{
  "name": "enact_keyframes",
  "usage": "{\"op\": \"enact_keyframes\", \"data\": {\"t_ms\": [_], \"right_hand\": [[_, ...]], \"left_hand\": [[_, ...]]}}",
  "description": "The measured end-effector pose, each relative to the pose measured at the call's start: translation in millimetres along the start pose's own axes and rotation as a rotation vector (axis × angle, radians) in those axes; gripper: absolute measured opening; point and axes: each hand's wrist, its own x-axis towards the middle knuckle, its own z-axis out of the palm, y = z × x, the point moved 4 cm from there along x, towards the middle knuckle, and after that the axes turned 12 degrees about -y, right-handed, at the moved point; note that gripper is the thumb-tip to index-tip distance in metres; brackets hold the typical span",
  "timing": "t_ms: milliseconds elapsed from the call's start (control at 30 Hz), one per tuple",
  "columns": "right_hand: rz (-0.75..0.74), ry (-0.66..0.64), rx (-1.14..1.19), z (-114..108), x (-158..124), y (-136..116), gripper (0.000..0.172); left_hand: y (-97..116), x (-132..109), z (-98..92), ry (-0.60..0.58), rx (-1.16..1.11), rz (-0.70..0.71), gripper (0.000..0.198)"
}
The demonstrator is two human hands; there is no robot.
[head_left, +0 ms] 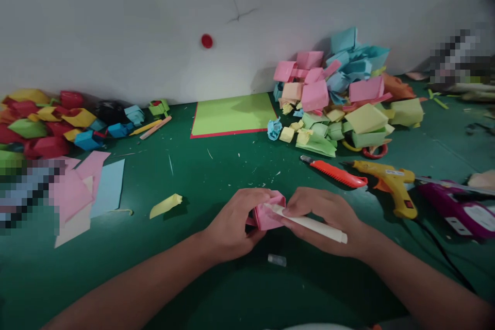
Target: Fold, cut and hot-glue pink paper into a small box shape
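Note:
In the middle of the head view my left hand point(235, 224) is closed around a small folded pink paper box point(270, 219). My right hand point(328, 216) grips a white marker point(319, 228), whose tip end meets the side of the box. A pink strip sticks out of the box near my left fingers. Whether the tip leaves a mark is too small to tell. Just below my hands a small clear cap-like piece point(277, 260) lies on the green table point(216, 289).
Right of my hands lie a red box cutter point(338, 172), a yellow glue gun point(398, 180) and a purple power strip point(456, 206). Behind them rises a heap of folded paper point(315, 95). A lime sheet point(234, 116), paper sheets point(108, 185) and a yellow scrap point(165, 206) lie further left.

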Motion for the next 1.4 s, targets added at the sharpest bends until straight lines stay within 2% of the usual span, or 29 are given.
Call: {"op": "enact_keyframes", "data": {"t_ms": [433,1400], "right_hand": [[0.015,-0.02,-0.005,4.5,-2.9,-0.1,0.015],[0.012,0.001,-0.048,-3.6,-0.7,-3.7,0.02]], "left_hand": [[0.0,0.0,-0.4,0.032,-0.01,0.051,0.068],[-1.1,-1.4,-0.1,0.035,-0.004,0.007,0.071]]}}
